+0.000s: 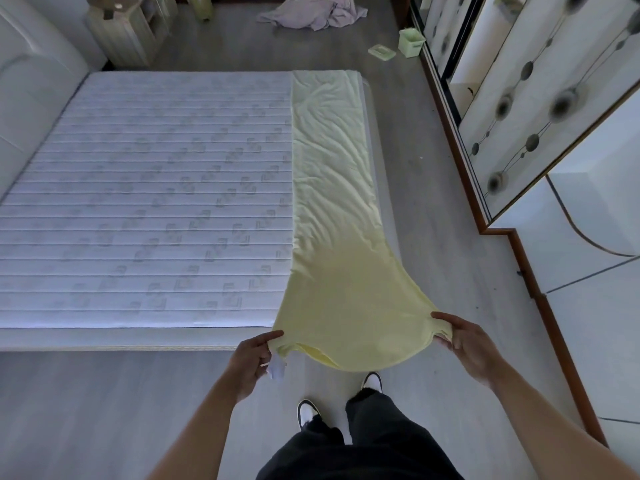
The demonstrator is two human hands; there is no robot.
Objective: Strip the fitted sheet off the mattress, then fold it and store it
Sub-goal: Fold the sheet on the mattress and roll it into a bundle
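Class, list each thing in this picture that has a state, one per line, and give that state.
fitted sheet: off the mattress, folded into a long strip, near end lifted
mattress: bare
left hand: pinches the sheet's near left corner
right hand: pinches the near right corner
green bin: upright on the floor

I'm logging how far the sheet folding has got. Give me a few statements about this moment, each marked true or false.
1. Both the left hand and the right hand grip the yellow fitted sheet. True.
2. The sheet covers the whole mattress. False: it lies as a long strip along one edge.
3. A green bin stands on the floor. True.
4. The crumpled cloth lies on the mattress. False: it lies on the floor.
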